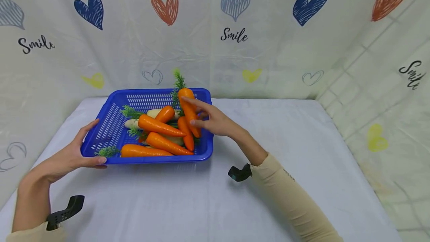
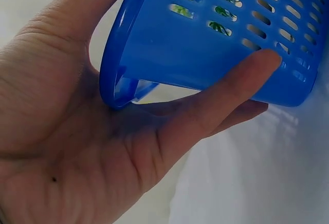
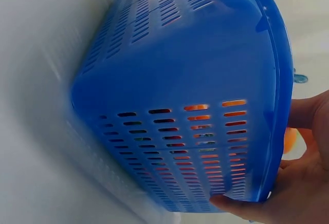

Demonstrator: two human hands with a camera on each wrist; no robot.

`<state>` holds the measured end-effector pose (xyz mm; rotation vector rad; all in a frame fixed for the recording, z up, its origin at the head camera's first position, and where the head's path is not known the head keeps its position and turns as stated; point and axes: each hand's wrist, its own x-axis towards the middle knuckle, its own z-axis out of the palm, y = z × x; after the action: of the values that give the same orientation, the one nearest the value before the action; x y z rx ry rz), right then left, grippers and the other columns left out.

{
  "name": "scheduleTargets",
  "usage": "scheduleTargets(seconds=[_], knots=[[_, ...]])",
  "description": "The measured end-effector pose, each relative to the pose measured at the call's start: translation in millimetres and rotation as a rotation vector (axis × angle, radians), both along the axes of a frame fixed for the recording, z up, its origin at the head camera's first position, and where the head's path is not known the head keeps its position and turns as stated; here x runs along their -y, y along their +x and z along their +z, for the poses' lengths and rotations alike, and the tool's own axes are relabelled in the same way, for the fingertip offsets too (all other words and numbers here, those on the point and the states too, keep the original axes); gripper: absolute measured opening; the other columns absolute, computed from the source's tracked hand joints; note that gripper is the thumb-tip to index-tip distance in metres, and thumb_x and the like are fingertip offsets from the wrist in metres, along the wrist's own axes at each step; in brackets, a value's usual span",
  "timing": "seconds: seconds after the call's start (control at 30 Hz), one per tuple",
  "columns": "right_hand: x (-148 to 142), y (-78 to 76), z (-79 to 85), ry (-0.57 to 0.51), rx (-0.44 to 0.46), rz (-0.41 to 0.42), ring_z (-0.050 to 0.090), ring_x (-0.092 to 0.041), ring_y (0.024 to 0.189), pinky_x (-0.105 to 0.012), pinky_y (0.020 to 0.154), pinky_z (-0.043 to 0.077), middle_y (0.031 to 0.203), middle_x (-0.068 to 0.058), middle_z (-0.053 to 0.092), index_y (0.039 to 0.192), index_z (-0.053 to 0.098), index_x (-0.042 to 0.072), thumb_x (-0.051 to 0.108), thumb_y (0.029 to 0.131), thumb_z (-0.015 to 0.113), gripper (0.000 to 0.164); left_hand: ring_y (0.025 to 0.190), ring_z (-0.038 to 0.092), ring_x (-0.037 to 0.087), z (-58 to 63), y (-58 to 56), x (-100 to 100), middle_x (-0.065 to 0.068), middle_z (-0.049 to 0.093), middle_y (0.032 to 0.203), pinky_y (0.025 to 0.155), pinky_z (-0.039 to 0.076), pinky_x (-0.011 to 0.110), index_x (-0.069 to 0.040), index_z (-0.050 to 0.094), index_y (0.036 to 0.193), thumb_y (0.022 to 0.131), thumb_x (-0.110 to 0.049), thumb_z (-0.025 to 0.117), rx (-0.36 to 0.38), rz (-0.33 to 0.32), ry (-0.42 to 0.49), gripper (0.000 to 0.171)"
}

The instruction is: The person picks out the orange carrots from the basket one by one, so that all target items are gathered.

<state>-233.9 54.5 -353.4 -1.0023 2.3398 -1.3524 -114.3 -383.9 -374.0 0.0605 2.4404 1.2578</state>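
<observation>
A blue plastic basket (image 1: 147,161) holds several orange carrots (image 1: 158,125) with green tops, and pale white roots (image 1: 131,124) lie among them. My left hand (image 1: 72,156) grips the basket's left end at the near corner, the thumb along the front rim; in the left wrist view, fingers (image 2: 226,93) lie against its slotted outer wall. Over the right rim, my right hand (image 1: 215,118) has its thumb and index finger around a carrot (image 1: 189,104) leaning steeply at the back right. The right wrist view shows one finger (image 3: 231,206) against the outer wall.
A white cloth covers the table (image 1: 268,130). Behind it hangs a pale curtain (image 1: 201,47) printed with hearts and "Smile". Black camera mounts are worn on my left wrist (image 1: 68,208) and right wrist (image 1: 240,173).
</observation>
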Motion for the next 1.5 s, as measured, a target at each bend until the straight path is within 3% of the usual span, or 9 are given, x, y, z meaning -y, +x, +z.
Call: scheduleTargets(seconds=[0.17,0.27,0.4,0.53,0.63,0.67,0.87,1.03,1.5], knots=[[-4.3,-0.2,0.4,-0.017,0.024,-0.018,0.063,-0.032,0.123,-0.046,0.106,0.056,0.153,-0.010,0.051,0.163,0.034,0.033,0.018,0.102,0.065,0.070,0.120,0.055,0.042,1.1,-1.9,-0.6,0.041,0.003,0.158,0.088,0.063,0.038,-0.053,-0.022,0.158,0.096,-0.020,0.074,0.007,0.004,0.026,0.119],[-7.5,-0.3,1.2,-0.040,0.029,-0.044,0.064,-0.032,0.123,-0.048,0.106,0.056,0.149,-0.010,0.055,0.163,0.034,0.035,0.020,0.102,0.067,0.071,0.127,0.045,0.052,0.9,-3.1,0.1,0.041,0.004,0.159,0.093,0.060,0.044,-0.054,-0.022,0.158,0.096,-0.024,0.074,-0.009,0.006,-0.007,0.117],[-12.2,0.3,2.6,-0.087,-0.004,-0.064,0.061,-0.032,0.127,-0.050,0.110,0.053,0.150,-0.011,0.054,0.163,0.034,0.031,0.020,0.101,0.068,0.072,0.131,0.036,0.060,0.1,-2.9,1.0,0.041,0.002,0.161,0.099,0.055,0.063,-0.053,-0.022,0.158,0.096,-0.025,0.073,-0.026,0.006,-0.025,0.117],[-18.9,0.3,2.2,-0.131,-0.032,-0.090,0.063,-0.032,0.127,-0.048,0.109,0.053,0.153,-0.010,0.053,0.163,0.035,0.027,0.017,0.101,0.068,0.071,0.131,0.036,0.060,-1.8,-1.2,1.8,0.041,0.001,0.161,0.099,0.057,0.059,-0.052,-0.023,0.158,0.095,-0.024,0.074,-0.027,0.007,-0.024,0.118],[-24.9,-0.9,0.2,-0.162,-0.036,-0.117,0.064,-0.030,0.127,-0.047,0.108,0.054,0.153,-0.009,0.054,0.163,0.035,0.028,0.015,0.100,0.068,0.072,0.131,0.037,0.060,-2.5,0.6,2.7,0.041,0.002,0.160,0.100,0.055,0.061,-0.053,-0.023,0.158,0.096,-0.024,0.073,-0.021,0.013,-0.024,0.118],[-26.9,-1.5,-0.7,-0.170,-0.040,-0.124,0.065,-0.030,0.126,-0.047,0.108,0.054,0.153,-0.009,0.054,0.163,0.035,0.028,0.015,0.100,0.068,0.072,0.131,0.036,0.061,-2.4,1.2,2.9,0.041,0.002,0.160,0.101,0.052,0.068,-0.053,-0.023,0.157,0.096,-0.024,0.073,-0.021,0.013,-0.021,0.118],[-38.5,-5.2,-4.6,-0.207,-0.066,-0.166,0.068,-0.029,0.116,-0.048,0.109,0.054,0.133,-0.016,0.067,0.163,0.036,0.028,0.013,0.100,0.070,0.073,0.134,0.027,0.066,-2.4,0.5,2.2,0.040,-0.006,0.163,0.104,0.038,0.082,-0.056,-0.025,0.156,0.096,-0.026,0.072,-0.015,0.010,-0.014,0.117],[-47.8,-8.2,-5.5,-0.226,-0.048,-0.194,0.070,-0.032,0.111,-0.048,0.104,0.057,0.122,-0.019,0.071,0.162,0.036,0.029,0.011,0.100,0.070,0.073,0.136,0.024,0.065,-2.1,-1.4,0.9,0.037,-0.011,0.166,0.105,0.034,0.084,-0.057,-0.024,0.156,0.096,-0.027,0.072,-0.012,0.010,-0.004,0.117],[-69.4,-14.9,-15.6,-0.212,-0.005,-0.245,0.071,-0.034,0.105,-0.030,0.093,0.059,0.124,-0.023,0.069,0.163,0.035,0.028,0.011,0.099,0.070,0.074,0.137,0.024,0.065,-0.6,-1.3,0.4,0.037,-0.012,0.166,0.106,0.032,0.084,-0.057,-0.026,0.155,0.096,-0.027,0.071,0.008,0.008,0.008,0.117]])
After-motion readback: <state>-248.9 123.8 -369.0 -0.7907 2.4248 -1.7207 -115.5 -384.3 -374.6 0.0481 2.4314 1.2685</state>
